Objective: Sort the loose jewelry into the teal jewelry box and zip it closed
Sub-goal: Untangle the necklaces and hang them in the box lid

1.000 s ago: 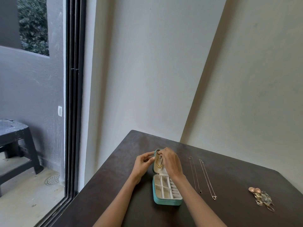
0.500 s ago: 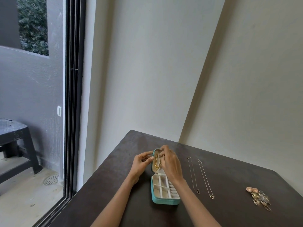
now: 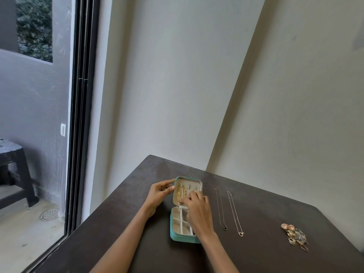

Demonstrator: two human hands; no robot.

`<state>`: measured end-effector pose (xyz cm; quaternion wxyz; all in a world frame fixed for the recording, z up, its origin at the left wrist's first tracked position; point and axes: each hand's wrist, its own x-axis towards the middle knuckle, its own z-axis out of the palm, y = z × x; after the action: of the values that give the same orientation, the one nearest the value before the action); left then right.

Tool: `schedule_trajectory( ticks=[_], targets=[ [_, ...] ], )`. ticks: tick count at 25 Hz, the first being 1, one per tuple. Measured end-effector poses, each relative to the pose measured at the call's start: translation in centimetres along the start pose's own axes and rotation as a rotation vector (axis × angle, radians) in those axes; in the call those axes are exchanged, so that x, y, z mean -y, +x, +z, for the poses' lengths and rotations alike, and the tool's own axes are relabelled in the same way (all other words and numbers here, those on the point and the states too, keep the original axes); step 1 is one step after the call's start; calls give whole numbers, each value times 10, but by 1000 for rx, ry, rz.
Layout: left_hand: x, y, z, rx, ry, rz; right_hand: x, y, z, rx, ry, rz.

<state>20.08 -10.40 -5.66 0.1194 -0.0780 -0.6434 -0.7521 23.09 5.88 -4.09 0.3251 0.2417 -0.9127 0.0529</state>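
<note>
The teal jewelry box [image 3: 178, 236] lies open on the dark, matte table [image 3: 126, 229], a small rounded rectangle with a cream padded lining; its lid [image 3: 188, 191] stands upright at the far end, and the base shows square cream compartments. Against the left of the lid's lining hangs a gold chain [image 3: 180, 195] in bright, narrow loops. The left hand [image 3: 157, 196] reaches in from the left with the forearm stretched over the tabletop, and its thumb and fingers are curled round the lid's left edge, gripping it. The right hand [image 3: 197, 209] hovers palm-down over the base, its fingers bent and bunched at the bottom of the lid beside the chain; whether they actually pinch the chain cannot be told. To the right of the box, two thin necklaces [image 3: 228, 210] lie straight and parallel on the table, each ending in a small pendant. Farther right sits a heap of rings and earrings [image 3: 294, 236], gold, silver and pinkish, well apart from the box.
</note>
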Motion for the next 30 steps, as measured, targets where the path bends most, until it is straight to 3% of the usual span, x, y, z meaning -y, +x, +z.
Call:
schedule_trajectory(
  ticks=[16, 27, 30],
  targets=[
    [-9, -5, 4, -55, 123, -28, 2, -6, -4, 87, 7, 49],
    [-6, -4, 3, -66, 159, -26, 0, -6, 1, 63, 81, 44],
    [-5, -3, 5, -68, 159, -22, -6, -4, 5, -9, 63, 93]
  ],
)
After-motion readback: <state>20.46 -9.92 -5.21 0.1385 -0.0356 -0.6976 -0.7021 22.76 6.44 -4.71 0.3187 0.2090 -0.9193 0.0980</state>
